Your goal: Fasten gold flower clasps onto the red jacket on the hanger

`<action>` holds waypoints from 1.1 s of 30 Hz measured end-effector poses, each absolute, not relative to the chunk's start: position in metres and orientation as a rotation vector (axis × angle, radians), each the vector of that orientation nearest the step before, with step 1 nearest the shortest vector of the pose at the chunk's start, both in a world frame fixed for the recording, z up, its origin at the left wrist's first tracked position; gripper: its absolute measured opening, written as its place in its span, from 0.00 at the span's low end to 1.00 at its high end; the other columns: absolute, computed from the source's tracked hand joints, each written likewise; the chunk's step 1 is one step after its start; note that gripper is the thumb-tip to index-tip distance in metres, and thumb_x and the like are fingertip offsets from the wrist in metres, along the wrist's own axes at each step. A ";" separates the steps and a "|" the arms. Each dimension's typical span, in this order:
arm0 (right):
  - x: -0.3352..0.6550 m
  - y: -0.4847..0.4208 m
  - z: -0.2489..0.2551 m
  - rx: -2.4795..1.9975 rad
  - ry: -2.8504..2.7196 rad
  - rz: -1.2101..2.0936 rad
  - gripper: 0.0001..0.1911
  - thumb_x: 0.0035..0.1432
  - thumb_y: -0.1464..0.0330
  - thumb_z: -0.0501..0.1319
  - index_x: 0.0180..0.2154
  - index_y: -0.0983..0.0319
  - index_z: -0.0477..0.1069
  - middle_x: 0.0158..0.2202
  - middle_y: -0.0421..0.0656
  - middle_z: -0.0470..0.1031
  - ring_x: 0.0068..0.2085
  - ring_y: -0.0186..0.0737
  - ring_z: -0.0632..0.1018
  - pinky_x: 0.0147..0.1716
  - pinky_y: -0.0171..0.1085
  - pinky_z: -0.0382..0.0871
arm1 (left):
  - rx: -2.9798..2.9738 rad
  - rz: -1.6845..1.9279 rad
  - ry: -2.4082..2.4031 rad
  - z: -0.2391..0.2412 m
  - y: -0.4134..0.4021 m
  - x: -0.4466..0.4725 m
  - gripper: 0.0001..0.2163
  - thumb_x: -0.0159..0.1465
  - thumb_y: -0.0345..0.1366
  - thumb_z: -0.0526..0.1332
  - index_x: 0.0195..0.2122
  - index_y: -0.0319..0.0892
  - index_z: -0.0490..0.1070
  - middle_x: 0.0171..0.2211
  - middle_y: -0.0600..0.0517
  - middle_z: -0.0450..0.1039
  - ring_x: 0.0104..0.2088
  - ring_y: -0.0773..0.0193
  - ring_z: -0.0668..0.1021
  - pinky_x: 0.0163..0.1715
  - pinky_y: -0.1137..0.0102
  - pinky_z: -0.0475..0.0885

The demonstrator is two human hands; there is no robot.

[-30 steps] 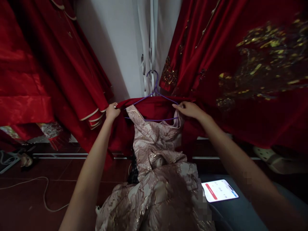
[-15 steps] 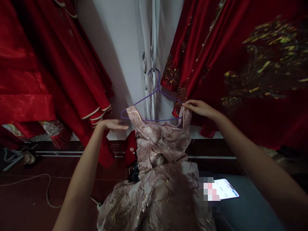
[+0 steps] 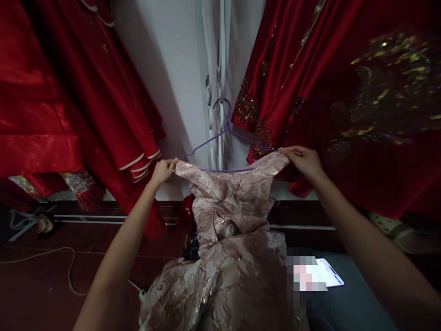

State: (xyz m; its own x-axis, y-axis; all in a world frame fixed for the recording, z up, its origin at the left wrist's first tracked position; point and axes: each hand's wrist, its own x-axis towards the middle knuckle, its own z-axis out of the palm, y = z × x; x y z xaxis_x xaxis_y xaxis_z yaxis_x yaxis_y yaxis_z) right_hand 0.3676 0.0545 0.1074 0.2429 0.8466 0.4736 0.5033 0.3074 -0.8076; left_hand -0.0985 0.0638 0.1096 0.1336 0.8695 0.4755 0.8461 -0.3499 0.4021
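A pale pink dress with gold pattern point(image 3: 230, 216) hangs on a purple wire hanger point(image 3: 220, 138), whose hook catches a white rail on the wall. My left hand point(image 3: 163, 169) pinches the dress's left shoulder at the hanger's left end. My right hand point(image 3: 303, 160) grips the right shoulder at the hanger's right end. Both hands stretch the top of the dress wide across the hanger. The skirt falls down toward me.
Red garments hang at the left point(image 3: 69, 101) and red gowns with gold embroidery at the right point(image 3: 361, 101). A lit phone point(image 3: 330, 271) lies on a dark surface at lower right. A white cable point(image 3: 65, 271) runs over the dark red floor.
The red cloth that lay over the hanger has dropped away behind the dress. My left hand let go, then took the dress's left shoulder; both hands now spread the neckline wider.
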 end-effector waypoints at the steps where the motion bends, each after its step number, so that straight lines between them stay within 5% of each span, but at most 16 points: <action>1: 0.373 0.050 0.099 -1.413 -1.388 0.339 0.17 0.50 0.61 0.60 0.37 0.68 0.73 0.40 0.56 0.75 0.38 0.39 0.75 0.36 0.34 0.66 | 2.332 0.926 1.855 0.103 0.059 -0.102 0.22 0.62 0.49 0.47 0.20 0.40 0.68 0.18 0.51 0.67 0.22 0.67 0.68 0.24 0.74 0.57; 7: 0.372 0.017 0.069 -1.565 -1.912 0.480 0.12 0.51 0.61 0.59 0.33 0.61 0.75 0.33 0.43 0.78 0.34 0.42 0.77 0.32 0.36 0.68 | 2.520 0.333 1.469 0.097 0.024 -0.067 0.21 0.63 0.47 0.48 0.23 0.40 0.71 0.19 0.51 0.71 0.21 0.68 0.70 0.25 0.74 0.59; 11: 0.340 0.002 0.104 -1.402 -2.135 0.175 0.13 0.53 0.57 0.57 0.33 0.56 0.75 0.36 0.39 0.78 0.36 0.40 0.76 0.37 0.36 0.66 | 2.759 0.744 1.054 0.117 0.022 -0.003 0.20 0.66 0.44 0.44 0.31 0.39 0.72 0.34 0.47 0.75 0.35 0.64 0.75 0.38 0.71 0.65; 15: 0.332 0.005 0.137 -1.449 -1.999 -0.223 0.13 0.55 0.58 0.56 0.35 0.56 0.75 0.34 0.40 0.78 0.35 0.40 0.75 0.47 0.42 0.61 | 2.826 0.986 0.859 0.110 0.037 0.046 0.19 0.66 0.41 0.44 0.34 0.38 0.72 0.50 0.45 0.68 0.53 0.61 0.67 0.53 0.64 0.59; 26: 0.410 0.019 0.118 -1.798 -1.792 -0.663 0.12 0.53 0.62 0.60 0.36 0.60 0.76 0.27 0.45 0.77 0.32 0.38 0.72 0.52 0.39 0.52 | 2.951 0.923 1.118 0.084 -0.025 0.044 0.16 0.65 0.42 0.47 0.36 0.43 0.74 0.52 0.49 0.65 0.52 0.59 0.65 0.52 0.58 0.57; 33: 0.385 0.003 0.132 -1.684 -1.673 -0.503 0.10 0.52 0.63 0.60 0.34 0.60 0.76 0.30 0.45 0.78 0.32 0.40 0.74 0.42 0.37 0.61 | 2.950 0.878 1.168 0.091 -0.030 0.039 0.16 0.65 0.41 0.47 0.37 0.44 0.73 0.51 0.49 0.66 0.51 0.59 0.65 0.52 0.58 0.57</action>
State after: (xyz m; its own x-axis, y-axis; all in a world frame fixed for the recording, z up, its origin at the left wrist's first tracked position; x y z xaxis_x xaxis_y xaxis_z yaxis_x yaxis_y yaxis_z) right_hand 0.3848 0.0032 0.1323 0.0900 0.7041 0.7044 0.9757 0.0796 -0.2042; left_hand 0.0393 -0.0299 0.0908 0.6081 0.5922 0.5287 0.6724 -0.7383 0.0536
